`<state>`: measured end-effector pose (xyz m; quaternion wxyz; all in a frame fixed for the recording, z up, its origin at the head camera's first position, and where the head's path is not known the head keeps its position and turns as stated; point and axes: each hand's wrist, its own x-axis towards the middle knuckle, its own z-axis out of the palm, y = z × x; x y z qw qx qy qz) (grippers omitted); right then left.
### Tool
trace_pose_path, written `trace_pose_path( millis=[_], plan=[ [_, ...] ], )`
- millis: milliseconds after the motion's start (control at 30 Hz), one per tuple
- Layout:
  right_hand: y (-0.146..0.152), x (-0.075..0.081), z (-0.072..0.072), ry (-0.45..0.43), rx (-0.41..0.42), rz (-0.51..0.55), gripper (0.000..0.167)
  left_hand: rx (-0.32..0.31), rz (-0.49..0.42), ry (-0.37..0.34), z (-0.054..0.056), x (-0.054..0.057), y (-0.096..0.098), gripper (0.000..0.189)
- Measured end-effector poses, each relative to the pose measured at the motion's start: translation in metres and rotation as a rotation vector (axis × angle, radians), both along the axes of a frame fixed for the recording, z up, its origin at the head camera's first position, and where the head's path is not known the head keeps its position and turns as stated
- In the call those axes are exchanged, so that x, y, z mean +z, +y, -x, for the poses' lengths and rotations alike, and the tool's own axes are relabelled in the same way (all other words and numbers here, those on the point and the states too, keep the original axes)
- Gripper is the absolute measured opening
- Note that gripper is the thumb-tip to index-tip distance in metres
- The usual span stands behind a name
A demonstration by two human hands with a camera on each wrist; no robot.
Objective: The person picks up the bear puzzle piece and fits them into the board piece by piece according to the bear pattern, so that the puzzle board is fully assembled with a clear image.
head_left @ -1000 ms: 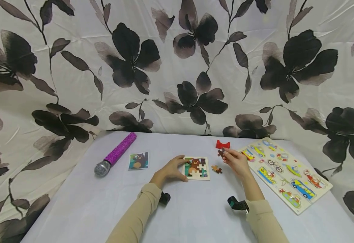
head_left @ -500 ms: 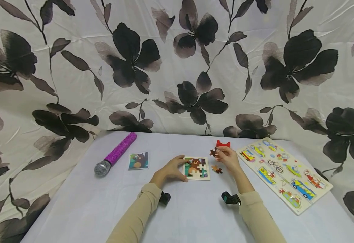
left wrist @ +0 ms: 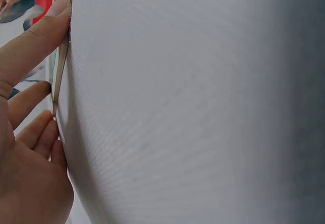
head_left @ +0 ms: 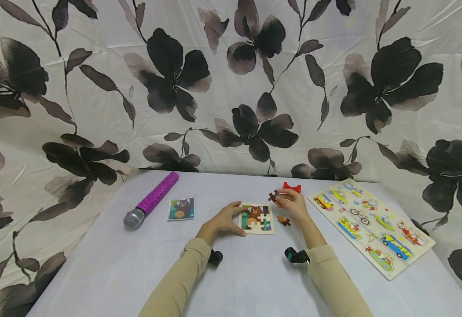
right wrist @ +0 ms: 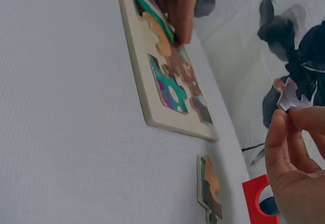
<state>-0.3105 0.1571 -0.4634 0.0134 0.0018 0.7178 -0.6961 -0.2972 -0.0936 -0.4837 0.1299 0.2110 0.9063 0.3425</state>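
Note:
My left hand (head_left: 223, 220) grips a small wooden jigsaw puzzle board (head_left: 258, 233) by its left side, thumb at the near corner and fingers at the far one. A bear picture partly fills the board, with bare wood showing in places. My right hand (head_left: 296, 209) pinches a dark brown puzzle piece (head_left: 273, 196) between thumb and fingertips, raised beyond the board's far right corner. In the right wrist view the held piece (right wrist: 292, 97) shows its pale side. A loose brown and orange piece (head_left: 283, 220) lies right of the board.
A red cut-out block (head_left: 292, 187) lies behind my right hand. A large vehicle puzzle board (head_left: 367, 240) covers the table's right side. To the left are a bear picture card (head_left: 181, 209) and a glittery purple microphone (head_left: 152, 200). Floral cloth (head_left: 231, 88) hangs behind the table.
My right hand has moved left with the puzzle piece, from beside the vehicle board toward the bear puzzle. My left hand keeps its grip on the puzzle board.

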Motion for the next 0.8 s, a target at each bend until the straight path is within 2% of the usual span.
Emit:
trace_pose_path(
  millis=[367, 800],
  plan=[
    [-0.003, -0.005, -0.002, 0.088, 0.067, -0.124, 0.030, 0.009, 0.005, -0.010, 0.000, 0.001, 0.001, 0.085],
    [-0.010, -0.005, -0.005, 0.107, 0.069, -0.152, 0.027, 0.012, 0.011, -0.003, -0.002, 0.003, 0.002, 0.084]
  ],
)
